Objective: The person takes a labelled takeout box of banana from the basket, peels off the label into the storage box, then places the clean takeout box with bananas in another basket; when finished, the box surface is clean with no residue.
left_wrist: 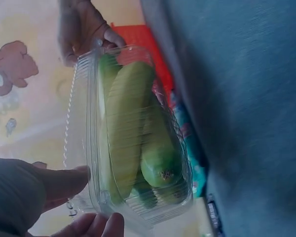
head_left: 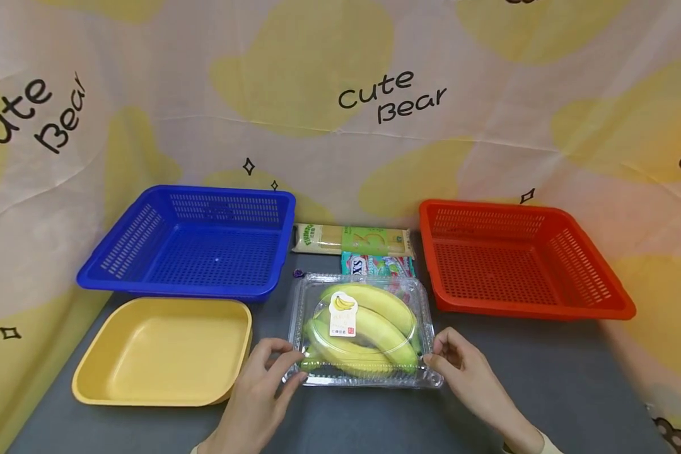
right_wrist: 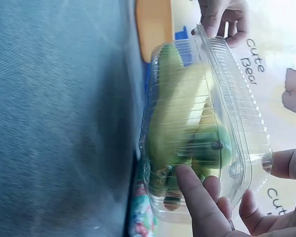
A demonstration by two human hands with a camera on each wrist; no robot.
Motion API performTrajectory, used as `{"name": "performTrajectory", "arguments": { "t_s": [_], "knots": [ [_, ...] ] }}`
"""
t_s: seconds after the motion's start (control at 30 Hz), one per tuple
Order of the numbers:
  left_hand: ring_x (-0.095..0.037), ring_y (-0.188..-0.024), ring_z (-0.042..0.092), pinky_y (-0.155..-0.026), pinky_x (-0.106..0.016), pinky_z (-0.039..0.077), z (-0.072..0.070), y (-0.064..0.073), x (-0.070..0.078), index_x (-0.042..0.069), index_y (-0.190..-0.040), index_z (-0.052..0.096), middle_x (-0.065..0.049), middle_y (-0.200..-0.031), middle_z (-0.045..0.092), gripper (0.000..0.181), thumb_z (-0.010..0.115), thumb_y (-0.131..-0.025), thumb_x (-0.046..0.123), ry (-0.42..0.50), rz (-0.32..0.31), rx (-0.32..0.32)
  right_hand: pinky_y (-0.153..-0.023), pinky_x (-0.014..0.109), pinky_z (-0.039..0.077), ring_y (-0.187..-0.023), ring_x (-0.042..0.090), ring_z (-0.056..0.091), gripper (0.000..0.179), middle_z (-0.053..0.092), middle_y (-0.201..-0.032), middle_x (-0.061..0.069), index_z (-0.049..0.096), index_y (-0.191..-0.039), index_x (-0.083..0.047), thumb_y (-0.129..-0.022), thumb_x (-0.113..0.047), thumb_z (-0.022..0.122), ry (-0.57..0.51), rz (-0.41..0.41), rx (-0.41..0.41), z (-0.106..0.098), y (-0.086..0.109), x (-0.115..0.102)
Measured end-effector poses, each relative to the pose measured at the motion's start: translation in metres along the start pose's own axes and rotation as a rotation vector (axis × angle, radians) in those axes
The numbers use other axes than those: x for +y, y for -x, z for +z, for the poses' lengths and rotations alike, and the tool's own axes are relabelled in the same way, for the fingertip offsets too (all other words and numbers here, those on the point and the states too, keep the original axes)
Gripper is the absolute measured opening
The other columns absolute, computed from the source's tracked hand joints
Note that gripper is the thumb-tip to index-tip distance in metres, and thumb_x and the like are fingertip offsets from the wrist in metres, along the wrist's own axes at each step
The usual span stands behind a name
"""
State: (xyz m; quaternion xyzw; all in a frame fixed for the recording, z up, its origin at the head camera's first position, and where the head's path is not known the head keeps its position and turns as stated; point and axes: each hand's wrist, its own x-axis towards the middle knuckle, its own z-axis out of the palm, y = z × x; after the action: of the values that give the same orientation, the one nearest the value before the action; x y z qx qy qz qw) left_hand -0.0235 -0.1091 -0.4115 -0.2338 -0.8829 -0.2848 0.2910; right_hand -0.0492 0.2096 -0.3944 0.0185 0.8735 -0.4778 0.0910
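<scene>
Both hands (head_left: 258, 391) (head_left: 472, 372) apart, thumbs inward

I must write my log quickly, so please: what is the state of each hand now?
Left hand: holding the clear container of bananas at its left side.
Right hand: holding the same container at its right side.

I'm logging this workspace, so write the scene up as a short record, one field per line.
Main item: clear plastic container holding bananas
Label: white sticker with a banana picture, on top
Left hand: left hand grips the container's near left corner
Right hand: right hand grips its right edge, toward the near corner
Left side: blue basket, yellow tray nearer
Right side: red basket
Behind container: teal packet, partly covered; long pack beyond
Surface: dark gray table
</scene>
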Motion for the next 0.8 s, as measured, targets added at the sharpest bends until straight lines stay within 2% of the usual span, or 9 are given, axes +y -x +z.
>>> {"name": "performTrajectory", "arguments": {
  "t_s": [0.07, 0.2, 0.6, 0.8],
  "knots": [
    [-0.010, -0.087, 0.059, -0.073, -0.016, 0.050, 0.003, 0.005, -0.002, 0.012, -0.095, 0.069, -0.004, -0.100, 0.057, 0.043, 0.039, -0.099, 0.044, -0.002, 0.009, -0.010, -0.055, 0.024, 0.036, -0.061, 0.008, 0.045, 0.020, 0.049, -0.075, 0.002, 0.051, -0.094, -0.011, -0.089, -0.020, 0.068, 0.003, 0.026, -0.014, 0.002, 0.000, 0.003],
    [-0.010, -0.086, 0.056, -0.071, -0.015, 0.048, 0.007, 0.012, -0.003, 0.013, -0.093, 0.068, -0.003, -0.099, 0.055, 0.047, 0.035, -0.101, 0.044, -0.021, 0.034, -0.021, -0.054, 0.023, 0.036, -0.060, 0.008, 0.045, 0.020, 0.049, -0.073, 0.001, 0.051, -0.093, -0.011, -0.088, -0.020, 0.068, 0.009, 0.057, -0.028, 0.006, 0.002, 0.008],
    [-0.013, -0.085, 0.055, -0.069, -0.020, 0.050, 0.013, 0.022, -0.009, 0.013, -0.094, 0.067, -0.004, -0.098, 0.055, 0.045, 0.034, -0.104, 0.041, -0.047, 0.077, -0.011, -0.053, 0.022, 0.035, -0.060, 0.007, 0.043, 0.021, 0.048, -0.075, 0.001, 0.051, -0.089, -0.012, -0.085, -0.019, 0.070, 0.030, 0.075, -0.055, 0.017, 0.003, 0.018],
    [-0.013, -0.082, 0.051, -0.066, -0.020, 0.046, 0.017, 0.024, -0.010, 0.013, -0.093, 0.066, -0.003, -0.097, 0.053, 0.041, 0.036, -0.104, 0.039, -0.047, 0.097, -0.008, -0.054, 0.021, 0.036, -0.060, 0.007, 0.046, 0.019, 0.049, -0.075, 0.000, 0.050, -0.087, -0.012, -0.085, -0.017, 0.068, 0.057, 0.060, -0.061, 0.018, 0.000, 0.020]
  ]
}}
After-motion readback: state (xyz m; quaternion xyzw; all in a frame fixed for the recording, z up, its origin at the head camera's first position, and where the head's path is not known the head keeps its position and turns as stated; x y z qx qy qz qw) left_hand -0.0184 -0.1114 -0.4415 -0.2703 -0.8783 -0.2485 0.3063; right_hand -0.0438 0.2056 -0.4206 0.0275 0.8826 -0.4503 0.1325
